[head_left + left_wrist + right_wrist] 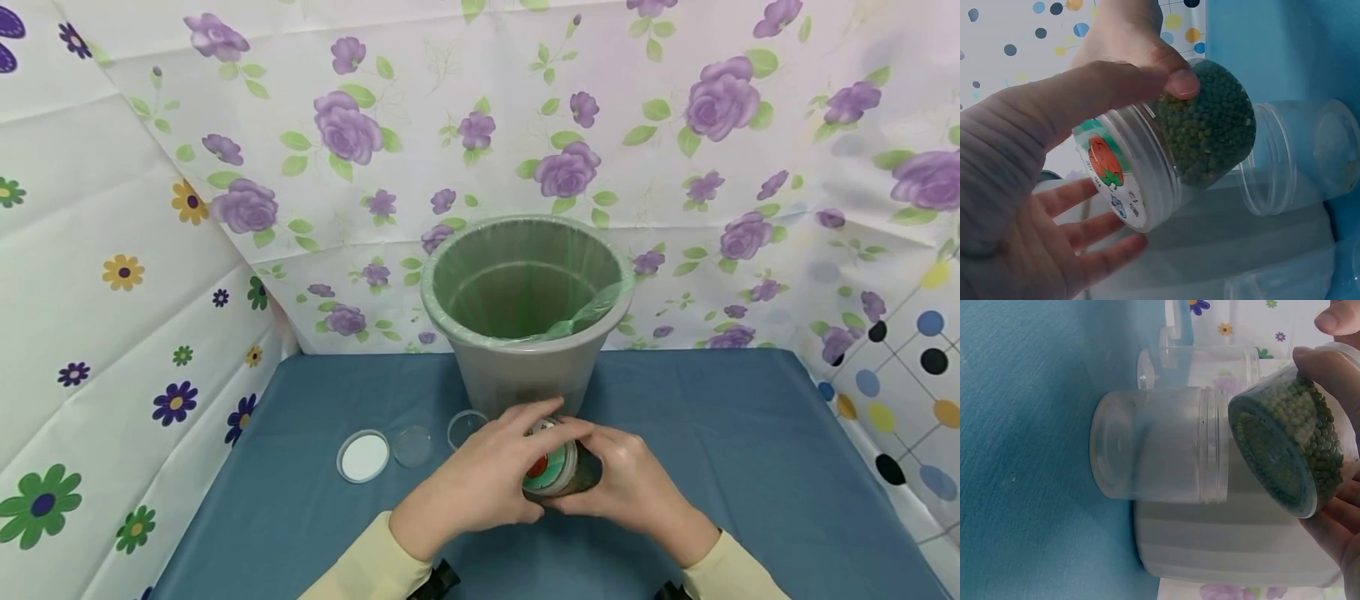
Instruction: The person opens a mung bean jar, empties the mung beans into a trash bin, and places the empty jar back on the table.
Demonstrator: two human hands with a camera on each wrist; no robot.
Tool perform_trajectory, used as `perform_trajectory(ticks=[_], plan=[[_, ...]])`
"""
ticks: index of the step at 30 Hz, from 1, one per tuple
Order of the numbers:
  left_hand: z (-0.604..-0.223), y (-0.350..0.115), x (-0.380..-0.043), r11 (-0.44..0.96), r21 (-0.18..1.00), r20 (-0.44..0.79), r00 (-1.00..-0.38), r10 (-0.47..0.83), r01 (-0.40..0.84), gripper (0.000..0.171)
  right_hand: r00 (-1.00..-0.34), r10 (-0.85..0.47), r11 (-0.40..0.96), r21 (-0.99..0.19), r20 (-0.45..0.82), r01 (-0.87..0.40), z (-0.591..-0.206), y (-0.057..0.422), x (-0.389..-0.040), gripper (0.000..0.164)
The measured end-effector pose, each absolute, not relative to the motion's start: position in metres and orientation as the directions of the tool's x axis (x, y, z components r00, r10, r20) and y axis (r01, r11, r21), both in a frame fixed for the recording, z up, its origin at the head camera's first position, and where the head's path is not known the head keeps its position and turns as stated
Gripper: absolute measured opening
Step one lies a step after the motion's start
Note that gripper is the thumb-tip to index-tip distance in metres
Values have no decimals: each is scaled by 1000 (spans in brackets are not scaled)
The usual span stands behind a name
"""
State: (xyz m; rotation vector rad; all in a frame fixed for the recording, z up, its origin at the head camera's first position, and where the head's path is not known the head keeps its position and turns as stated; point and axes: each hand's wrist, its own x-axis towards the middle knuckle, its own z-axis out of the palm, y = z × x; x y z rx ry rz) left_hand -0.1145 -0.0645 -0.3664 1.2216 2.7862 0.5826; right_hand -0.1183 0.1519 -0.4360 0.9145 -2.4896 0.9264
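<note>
clear plastic bean jar [1213, 128] | right hand [633, 475] grips, left hand [491, 467] clasps printed lid [1124, 199] | grey plastic bin [525, 367] behind, clear pot [1160, 444] below

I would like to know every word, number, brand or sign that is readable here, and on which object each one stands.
No text can be read with certainty.
Picture label on the lid of the held jar: small dark marks, perhaps writing, too small and blurred to quote.
Clear jar, bin, white disc: no writing visible on the sides shown.
</note>
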Motion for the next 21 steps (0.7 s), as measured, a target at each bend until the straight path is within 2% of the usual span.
perform_trajectory(ticks=[4,11,21], plan=[[-364,-65,-114,613,315,108,-669,735,724,99,-742,-438,598,-452,508,-662,-436,151,-118,78],[-363,-66,-114,638,315,109,-695,711,702,85,-738,-450,590,-453,502,-668,-435,151,-118,81],[-366,-66,-115,670,331,154,-739,656,664,83,-725,-470,577,-447,504,-684,-436,151,-119,81]])
